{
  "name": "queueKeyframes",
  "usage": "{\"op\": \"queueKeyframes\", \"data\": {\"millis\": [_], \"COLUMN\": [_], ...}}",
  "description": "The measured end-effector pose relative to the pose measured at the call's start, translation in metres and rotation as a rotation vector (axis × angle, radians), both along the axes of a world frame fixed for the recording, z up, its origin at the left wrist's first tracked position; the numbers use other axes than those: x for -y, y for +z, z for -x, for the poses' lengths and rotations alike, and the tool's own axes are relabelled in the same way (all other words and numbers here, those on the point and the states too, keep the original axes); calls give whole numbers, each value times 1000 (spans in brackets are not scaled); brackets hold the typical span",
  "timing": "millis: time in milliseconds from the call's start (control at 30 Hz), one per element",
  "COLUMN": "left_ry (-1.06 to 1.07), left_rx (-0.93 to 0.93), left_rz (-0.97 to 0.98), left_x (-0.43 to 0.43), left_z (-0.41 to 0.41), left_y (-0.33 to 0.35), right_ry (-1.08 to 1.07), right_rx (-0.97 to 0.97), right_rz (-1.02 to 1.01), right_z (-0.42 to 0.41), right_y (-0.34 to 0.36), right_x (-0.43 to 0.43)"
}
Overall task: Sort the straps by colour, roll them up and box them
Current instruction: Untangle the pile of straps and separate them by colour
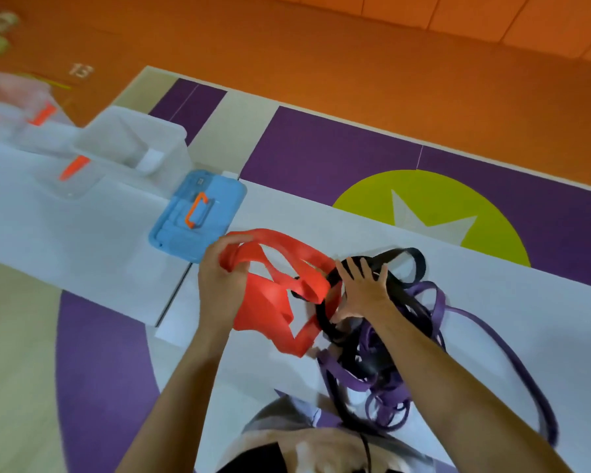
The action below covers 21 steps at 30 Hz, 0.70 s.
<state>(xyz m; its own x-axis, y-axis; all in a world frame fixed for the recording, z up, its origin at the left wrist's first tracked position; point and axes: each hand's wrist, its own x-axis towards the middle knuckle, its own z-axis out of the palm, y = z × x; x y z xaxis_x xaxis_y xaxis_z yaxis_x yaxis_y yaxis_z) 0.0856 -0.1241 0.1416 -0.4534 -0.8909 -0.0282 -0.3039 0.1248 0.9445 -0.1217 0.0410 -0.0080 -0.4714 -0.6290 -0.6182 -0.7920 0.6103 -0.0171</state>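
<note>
A wide red strap (277,288) lies looped on the white table (492,295). My left hand (219,285) grips its left end, fingers curled round the bunched band. To the right sits a tangle of black straps (400,264) and purple straps (434,302). My right hand (365,290) rests on the black straps with fingers spread and straight. The red strap's right loop runs under the black ones beside that hand.
A blue box lid with an orange handle (198,216) lies at the left of the straps. Behind it stands an open clear plastic box (133,138), and a clear lidded box with an orange latch (72,172) at far left. The table's near edge is by my body.
</note>
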Motion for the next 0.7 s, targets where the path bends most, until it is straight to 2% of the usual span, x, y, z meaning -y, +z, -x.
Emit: {"op": "queueKeyframes", "data": {"millis": [100,200,433,700], "left_ry": [210,331,314,291], "left_rx": [-95,-163,-40,11], "left_rz": [-96,-153,-94,-78], "left_x": [6,12,4,3], "left_z": [-10,-19,-28,-27], "left_y": [1,-1,-7,-18], "right_ry": [-38,-61,62,-103], "right_rx": [20,-65,-238,-211], "right_rz": [17,37,235,531], "right_z": [-11,-25,-45,-54], "right_y": [-7,-11,-25,-14], "right_x": [4,10,-1,-36]}}
